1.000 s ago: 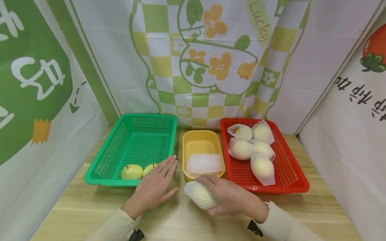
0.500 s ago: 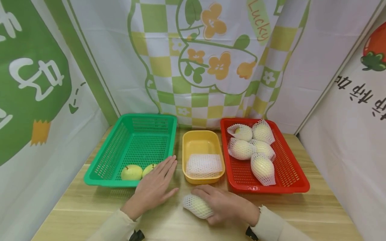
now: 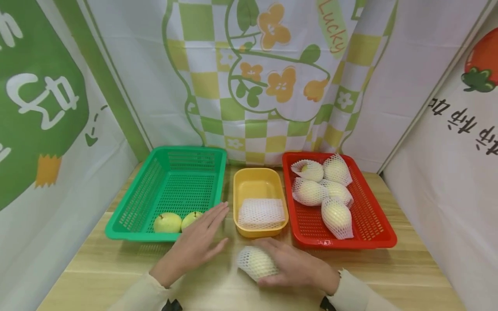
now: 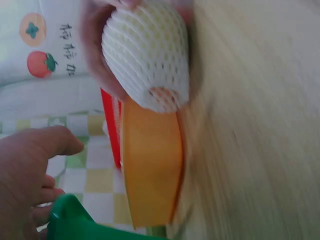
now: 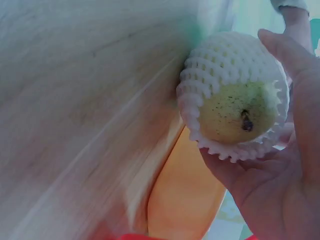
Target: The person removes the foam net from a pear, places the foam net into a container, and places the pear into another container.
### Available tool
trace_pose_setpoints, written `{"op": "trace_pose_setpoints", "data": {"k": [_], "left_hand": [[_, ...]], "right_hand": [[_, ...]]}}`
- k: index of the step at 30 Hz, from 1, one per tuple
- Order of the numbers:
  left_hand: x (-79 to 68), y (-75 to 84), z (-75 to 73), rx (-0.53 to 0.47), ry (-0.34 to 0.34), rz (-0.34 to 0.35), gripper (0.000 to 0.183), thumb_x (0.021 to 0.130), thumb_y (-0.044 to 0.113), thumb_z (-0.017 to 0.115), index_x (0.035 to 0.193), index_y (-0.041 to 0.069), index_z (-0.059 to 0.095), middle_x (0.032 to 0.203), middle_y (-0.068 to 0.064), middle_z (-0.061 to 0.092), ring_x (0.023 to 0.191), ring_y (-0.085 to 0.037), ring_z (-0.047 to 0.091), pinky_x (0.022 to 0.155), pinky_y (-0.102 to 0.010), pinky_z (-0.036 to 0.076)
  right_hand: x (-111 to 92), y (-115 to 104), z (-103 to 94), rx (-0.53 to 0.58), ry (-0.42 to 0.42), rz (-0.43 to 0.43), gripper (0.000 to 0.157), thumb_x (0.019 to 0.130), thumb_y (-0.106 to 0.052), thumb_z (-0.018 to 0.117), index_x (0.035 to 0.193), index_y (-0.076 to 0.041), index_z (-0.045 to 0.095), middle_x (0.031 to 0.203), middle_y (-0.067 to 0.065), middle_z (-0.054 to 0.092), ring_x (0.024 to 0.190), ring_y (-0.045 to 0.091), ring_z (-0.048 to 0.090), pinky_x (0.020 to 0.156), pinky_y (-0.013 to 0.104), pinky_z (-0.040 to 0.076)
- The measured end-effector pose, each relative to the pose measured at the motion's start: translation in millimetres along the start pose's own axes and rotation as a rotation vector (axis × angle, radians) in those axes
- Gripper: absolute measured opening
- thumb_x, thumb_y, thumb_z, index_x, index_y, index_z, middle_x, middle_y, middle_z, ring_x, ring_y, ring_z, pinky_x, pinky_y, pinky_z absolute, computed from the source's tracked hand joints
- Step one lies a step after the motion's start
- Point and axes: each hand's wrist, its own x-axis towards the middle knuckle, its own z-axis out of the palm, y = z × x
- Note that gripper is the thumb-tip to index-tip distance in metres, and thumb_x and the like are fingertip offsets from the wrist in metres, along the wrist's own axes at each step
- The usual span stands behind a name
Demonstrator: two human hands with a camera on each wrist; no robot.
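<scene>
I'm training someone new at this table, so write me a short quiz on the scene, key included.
1. What does the right hand hold?
A) a bare fruit
B) a fruit in a foam net
C) a foam net with nothing in it

2. True or false: the yellow tray stands between the green basket and the red basket.

3. How many netted fruits show in the red basket?

Key: 1. B; 2. True; 3. Five.
</scene>
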Motion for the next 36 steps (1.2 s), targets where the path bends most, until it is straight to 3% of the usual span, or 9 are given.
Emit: {"op": "trace_pose_setpoints", "data": {"k": [3, 7, 15, 18, 21, 23, 27, 30, 36], "left_hand": [[0.6, 10.7, -6.1, -0.141, 0.035, 0.078, 0.082, 0.088, 0.024, 0.084, 0.156, -0.002, 0.045, 0.16, -0.018, 0.052, 0.144, -0.034, 0.056, 0.114, -0.046, 0.052], [-2.6, 23.6, -10.9, -0.336, 0.0, 0.124, 0.07, 0.096, 0.023, 0.077, 0.156, 0.003, 0.047, 0.156, -0.013, 0.057, 0.138, -0.03, 0.062, 0.107, -0.044, 0.058], [-15.3, 22.9, 3.2, -0.486, -0.051, -0.026, 0.033, 0.095, 0.009, 0.075, 0.127, 0.004, 0.068, 0.124, -0.008, 0.076, 0.113, -0.023, 0.073, 0.096, -0.04, 0.063], [-16.3, 19.6, 15.0, -0.555, -0.127, -0.08, 0.02, 0.096, 0.006, 0.073, 0.116, 0.006, 0.071, 0.112, -0.006, 0.078, 0.104, -0.019, 0.075, 0.092, -0.035, 0.064], [-15.9, 18.9, 26.3, -0.641, -0.195, -0.084, 0.013, 0.098, 0.006, 0.071, 0.11, 0.007, 0.073, 0.106, -0.004, 0.079, 0.1, -0.017, 0.076, 0.09, -0.032, 0.065], [-15.5, 20.6, 33.0, -0.672, -0.21, -0.064, 0.011, 0.099, 0.007, 0.071, 0.109, 0.008, 0.074, 0.106, -0.003, 0.079, 0.099, -0.016, 0.076, 0.089, -0.029, 0.064], [-13.4, 25.7, 41.7, -0.698, -0.168, -0.011, 0.01, 0.098, 0.011, 0.073, 0.108, 0.011, 0.075, 0.105, -0.001, 0.079, 0.097, -0.013, 0.077, 0.088, -0.025, 0.063], [-10.4, 27.9, 43.4, -0.715, -0.165, -0.013, 0.009, 0.097, 0.012, 0.074, 0.105, 0.012, 0.074, 0.101, 0.0, 0.077, 0.094, -0.01, 0.075, 0.086, -0.023, 0.063], [-8.3, 25.3, 42.3, -0.731, -0.309, -0.092, 0.011, 0.091, 0.003, 0.078, 0.095, 0.013, 0.073, 0.093, 0.002, 0.075, 0.087, -0.001, 0.068, 0.079, -0.019, 0.061]], "right_hand": [[-0.3, 2.9, -0.2, 0.033, 0.023, 0.061, 0.095, 0.088, -0.063, 0.078, 0.16, -0.013, 0.04, 0.151, 0.005, 0.057, 0.129, 0.018, 0.059, 0.103, 0.037, 0.058], [-0.9, 6.8, 1.2, 0.044, 0.035, 0.074, 0.096, 0.084, -0.063, 0.082, 0.154, -0.006, 0.049, 0.142, 0.007, 0.064, 0.12, 0.015, 0.064, 0.097, 0.031, 0.06], [-5.5, 9.8, 2.0, 0.029, 0.039, 0.028, 0.093, 0.083, -0.06, 0.084, 0.153, -0.009, 0.051, 0.141, 0.002, 0.064, 0.125, 0.015, 0.061, 0.104, 0.035, 0.057], [-7.1, 11.9, 0.5, 0.023, 0.023, 0.019, 0.093, 0.083, -0.06, 0.084, 0.154, -0.008, 0.051, 0.141, 0.002, 0.064, 0.125, 0.015, 0.061, 0.104, 0.034, 0.057], [-6.3, 11.9, 0.9, 0.028, 0.019, -0.012, 0.092, 0.084, -0.059, 0.084, 0.153, -0.006, 0.052, 0.14, 0.002, 0.065, 0.123, 0.013, 0.061, 0.103, 0.032, 0.057], [-5.7, 11.4, 1.6, 0.027, 0.021, -0.032, 0.091, 0.085, -0.058, 0.084, 0.152, -0.005, 0.053, 0.139, 0.003, 0.066, 0.12, 0.011, 0.062, 0.101, 0.03, 0.057], [-5.1, 10.6, 2.1, 0.034, 0.008, -0.031, 0.091, 0.085, -0.057, 0.084, 0.152, -0.005, 0.051, 0.137, 0.003, 0.066, 0.116, 0.008, 0.062, 0.097, 0.026, 0.057], [-5.0, 11.1, 1.6, 0.043, -0.005, -0.015, 0.092, 0.085, -0.058, 0.083, 0.153, -0.006, 0.05, 0.137, 0.002, 0.065, 0.115, 0.006, 0.061, 0.096, 0.024, 0.057], [-6.0, 12.6, 1.0, 0.045, -0.008, 0.006, 0.093, 0.086, -0.062, 0.081, 0.156, -0.009, 0.048, 0.138, 0.0, 0.064, 0.115, 0.006, 0.06, 0.097, 0.025, 0.057]]}}
